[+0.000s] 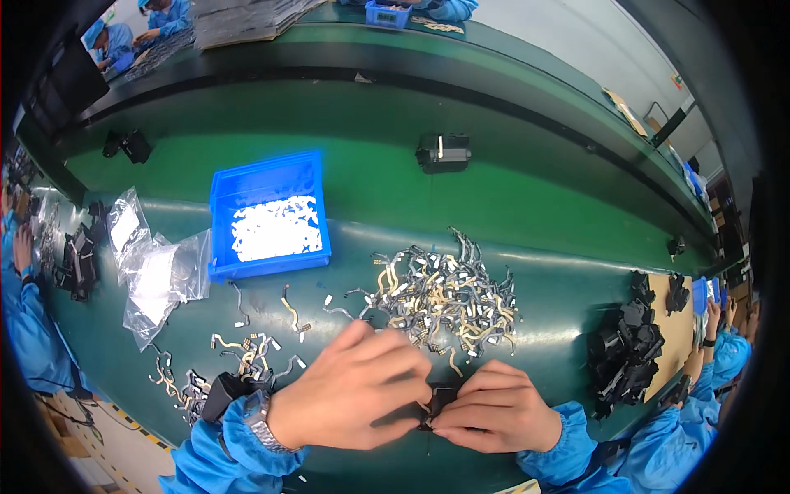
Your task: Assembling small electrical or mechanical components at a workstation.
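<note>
The two hands are close together over the near part of the green table point(551, 329), and between their fingertips is a small black part point(444, 398). The right hand point(500, 409) pinches this part from its right side. The left hand point(354, 395) has its fingertips at the left side of it; whether they are clamped on the part or on a thin wire, I cannot tell, because the fingers hide it.

In my judgement, the step in hand is fine work on this part, maybe the placing of a wire. The next move seems to call for a steady right hold and a small, exact push by the left fingertips.

Just beyond the hands lies a tangled pile of cables point(444, 300), so near that a loose end could catch the fingers. A black piece point(222, 395) lies close beside the left wrist and narrows the room there. Farther out are a smaller group of cables point(247, 358), clear plastic bags point(164, 276), a blue bin point(276, 267) with white pieces point(276, 229) and, on the right, a heap of black parts point(629, 354) partly on cardboard point(671, 329)
</note>
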The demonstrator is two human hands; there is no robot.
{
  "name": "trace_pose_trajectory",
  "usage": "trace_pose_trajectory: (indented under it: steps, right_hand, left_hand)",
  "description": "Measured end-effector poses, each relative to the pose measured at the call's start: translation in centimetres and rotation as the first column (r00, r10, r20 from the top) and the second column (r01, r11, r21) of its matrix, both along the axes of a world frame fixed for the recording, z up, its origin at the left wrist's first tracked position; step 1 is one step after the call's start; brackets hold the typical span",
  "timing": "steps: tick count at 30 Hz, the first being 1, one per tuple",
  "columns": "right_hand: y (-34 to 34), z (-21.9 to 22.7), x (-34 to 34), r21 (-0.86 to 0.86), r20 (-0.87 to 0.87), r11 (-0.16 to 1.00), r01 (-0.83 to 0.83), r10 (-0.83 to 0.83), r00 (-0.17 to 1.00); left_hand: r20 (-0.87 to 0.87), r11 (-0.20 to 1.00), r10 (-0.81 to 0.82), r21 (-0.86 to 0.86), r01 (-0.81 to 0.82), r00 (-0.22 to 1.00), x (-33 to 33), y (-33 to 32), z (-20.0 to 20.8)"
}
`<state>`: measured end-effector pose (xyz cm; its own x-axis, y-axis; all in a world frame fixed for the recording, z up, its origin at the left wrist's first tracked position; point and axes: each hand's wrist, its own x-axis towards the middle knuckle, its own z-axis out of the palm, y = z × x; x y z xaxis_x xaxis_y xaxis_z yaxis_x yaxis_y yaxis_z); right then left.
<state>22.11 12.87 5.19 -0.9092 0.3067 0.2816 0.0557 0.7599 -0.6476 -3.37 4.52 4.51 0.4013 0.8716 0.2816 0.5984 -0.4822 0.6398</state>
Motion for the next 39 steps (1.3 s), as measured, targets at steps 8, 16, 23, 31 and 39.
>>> trace_pose_trajectory:
  steps: [8, 16, 23, 31, 39]
  right_hand:
    - [0.1, 0.6, -0.3, -0.051, -0.003, 0.998, 0.02, -0.02, 1.0]
    - [-0.2, 0.4, -0.2, -0.117, 0.089, 0.993, 0.026, -0.015, 0.996]
    - [-0.2, 0.6, -0.2, -0.139, 0.074, 0.989, 0.043, -0.033, 0.997]
    - [-0.1, 0.6, -0.4, -0.129, 0.069, 0.991, 0.042, -0.033, 0.997]
    - [0.2, 0.4, 0.2, -0.108, 0.123, 0.994, -0.002, 0.015, 0.992]
  left_hand:
    - [-0.014, 0.988, -0.008, 0.153, 0.01, 1.0, 0.9, -0.2, -1.6]
    - [-0.052, 0.985, 0.027, 0.174, -0.018, 0.998, 1.2, -0.1, -1.5]
    - [-0.164, 0.993, 0.027, 0.119, -0.007, 0.986, 1.0, -0.2, -1.4]
    - [-0.137, 0.974, 0.179, 0.167, -0.156, 0.974, 1.9, -0.4, -1.1]
    - [-0.118, 0.972, 0.199, 0.149, -0.181, 0.973, 1.6, -0.4, -1.3]
